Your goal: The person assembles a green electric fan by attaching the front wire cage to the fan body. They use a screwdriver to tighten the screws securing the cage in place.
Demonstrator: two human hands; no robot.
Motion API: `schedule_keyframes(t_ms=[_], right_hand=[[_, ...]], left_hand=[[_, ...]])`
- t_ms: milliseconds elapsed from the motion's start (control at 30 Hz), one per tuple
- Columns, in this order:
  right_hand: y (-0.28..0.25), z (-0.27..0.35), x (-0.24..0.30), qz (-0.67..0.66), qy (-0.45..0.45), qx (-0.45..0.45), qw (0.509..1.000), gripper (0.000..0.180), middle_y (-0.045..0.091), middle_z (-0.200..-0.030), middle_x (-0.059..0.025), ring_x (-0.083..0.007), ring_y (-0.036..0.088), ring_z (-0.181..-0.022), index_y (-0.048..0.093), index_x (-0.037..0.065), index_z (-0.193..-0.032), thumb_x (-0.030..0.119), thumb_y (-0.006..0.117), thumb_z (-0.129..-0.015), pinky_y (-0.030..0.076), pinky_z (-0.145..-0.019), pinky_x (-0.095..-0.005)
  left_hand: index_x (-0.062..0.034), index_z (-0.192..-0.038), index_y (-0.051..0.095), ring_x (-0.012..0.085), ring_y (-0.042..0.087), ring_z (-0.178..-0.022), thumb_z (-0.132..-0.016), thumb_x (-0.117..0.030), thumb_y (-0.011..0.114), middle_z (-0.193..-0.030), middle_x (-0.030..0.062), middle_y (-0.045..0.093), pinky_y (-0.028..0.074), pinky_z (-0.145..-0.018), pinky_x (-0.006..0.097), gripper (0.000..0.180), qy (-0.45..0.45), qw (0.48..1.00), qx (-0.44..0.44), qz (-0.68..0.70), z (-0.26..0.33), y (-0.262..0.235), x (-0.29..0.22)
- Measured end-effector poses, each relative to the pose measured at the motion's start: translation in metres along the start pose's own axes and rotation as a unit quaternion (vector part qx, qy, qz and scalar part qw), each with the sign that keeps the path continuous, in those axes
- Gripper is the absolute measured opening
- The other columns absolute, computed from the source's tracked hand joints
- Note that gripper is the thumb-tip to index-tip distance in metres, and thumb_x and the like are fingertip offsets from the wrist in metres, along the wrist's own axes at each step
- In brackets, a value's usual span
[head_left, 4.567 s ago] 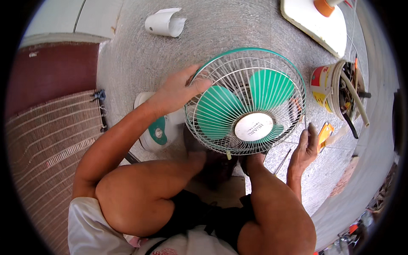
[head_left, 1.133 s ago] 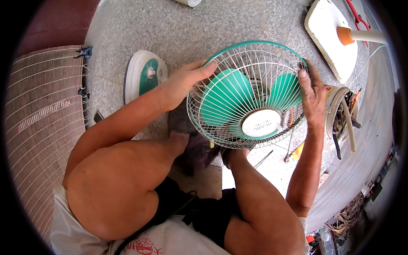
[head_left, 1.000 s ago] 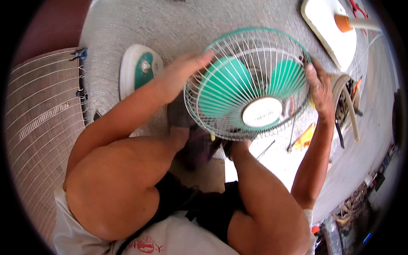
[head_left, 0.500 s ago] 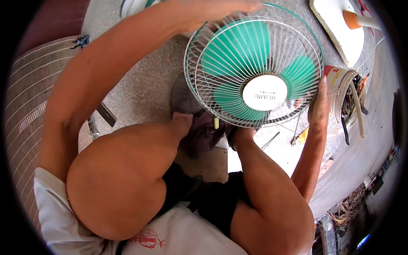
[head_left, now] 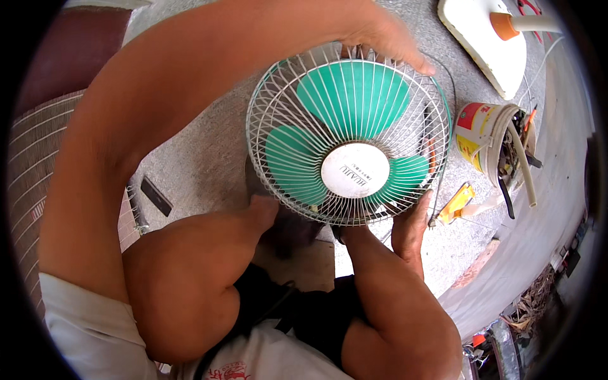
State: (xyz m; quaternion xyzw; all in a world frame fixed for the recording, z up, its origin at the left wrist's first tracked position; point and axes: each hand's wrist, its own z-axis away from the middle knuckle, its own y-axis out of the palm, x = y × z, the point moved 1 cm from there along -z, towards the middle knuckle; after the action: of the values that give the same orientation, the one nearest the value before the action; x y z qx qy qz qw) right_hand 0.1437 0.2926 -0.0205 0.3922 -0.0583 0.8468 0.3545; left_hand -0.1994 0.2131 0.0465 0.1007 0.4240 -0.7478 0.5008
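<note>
The left hand (head_left: 380, 35) reaches over the far top rim of the fan guard (head_left: 297, 95), palm down and fingers curled over the white wire cage, gripping the edge. The right hand (head_left: 411, 225) comes up from the near side and presses against the lower right rim of the same cage, fingers bent around the wires from beneath; it holds the guard, though how tightly cannot be told. So the electric fan (head_left: 348, 136) sits clasped between the two hands, face up toward the camera, tilted a little, held above the person's bare knees. Inside the cage, the green blades (head_left: 351, 95) spread around a round white hub cap (head_left: 354, 170), which lies between the hands, nearer the right one. Just right of the right hand, a small yellow tool (head_left: 455, 204) lies on the grey speckled floor (head_left: 190, 158). Farther right of that hand stands a tin can (head_left: 478, 136) with a red and yellow label, stuffed with tools and a length of pale hose. Beyond the left hand, up and to the right, lies a white fan base (head_left: 484, 38) with an orange collar and a pale stem rising from it. Under the left forearm, well apart from both hands, a small dark flat piece (head_left: 155, 196) rests on the floor, and past it, at the left edge, a big wire grille (head_left: 35, 183) lies flat.
</note>
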Motion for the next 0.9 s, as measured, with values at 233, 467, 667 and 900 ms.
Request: schedule_keyframes(t_ms=[233,467,667,900], right_hand=[[-0.012,-0.012,0.003,0.013,-0.005,-0.024,1.000,0.067,0.053,-0.133,-0.0094,-0.0205,0.054,-0.116,0.041,0.003,-0.139,0.056,0.034,-0.100,0.042,-0.099,-0.0374],[-0.017,-0.020,0.023,0.106,-0.006,-0.088,0.990,0.064,0.060,-0.117,-0.0095,-0.0187,0.059,-0.102,0.050,0.000,-0.128,0.056,0.038,-0.100,0.048,-0.091,-0.0346],[-0.001,-0.032,0.089,0.357,-0.324,-0.152,0.863,0.049,0.053,-0.133,-0.0191,-0.0269,0.051,-0.122,0.050,-0.005,-0.133,0.017,0.064,-0.091,0.039,-0.103,-0.0385],[0.089,-0.074,0.164,0.571,-0.537,0.053,0.619,0.071,0.052,-0.135,-0.0165,-0.0359,0.048,-0.126,0.056,0.002,-0.128,0.043,0.078,-0.075,0.041,-0.104,-0.0459]], left_hand=[[-0.0021,-0.129,0.057,0.0346,0.054,-0.120,-0.087,-0.064,0.054,-0.125,0.0212,0.059,0.042,-0.101,0.045,0.075,0.027,0.993,-0.079,0.079,0.024,0.006,0.022],[0.0007,-0.141,0.042,0.0362,0.050,-0.125,-0.078,-0.060,0.067,-0.134,0.0277,0.051,0.039,-0.105,0.046,0.092,0.026,0.973,-0.094,0.210,0.065,0.017,0.037],[0.0034,-0.143,0.038,0.0334,0.052,-0.124,-0.072,-0.041,0.078,-0.134,0.0279,0.051,0.041,-0.103,0.037,0.093,0.008,0.963,-0.134,0.235,0.066,0.027,0.041],[0.0033,-0.140,0.042,0.0295,0.055,-0.118,-0.073,-0.038,0.078,-0.128,0.0240,0.056,0.043,-0.100,0.036,0.086,0.029,0.961,-0.129,0.245,0.059,0.022,0.042]])
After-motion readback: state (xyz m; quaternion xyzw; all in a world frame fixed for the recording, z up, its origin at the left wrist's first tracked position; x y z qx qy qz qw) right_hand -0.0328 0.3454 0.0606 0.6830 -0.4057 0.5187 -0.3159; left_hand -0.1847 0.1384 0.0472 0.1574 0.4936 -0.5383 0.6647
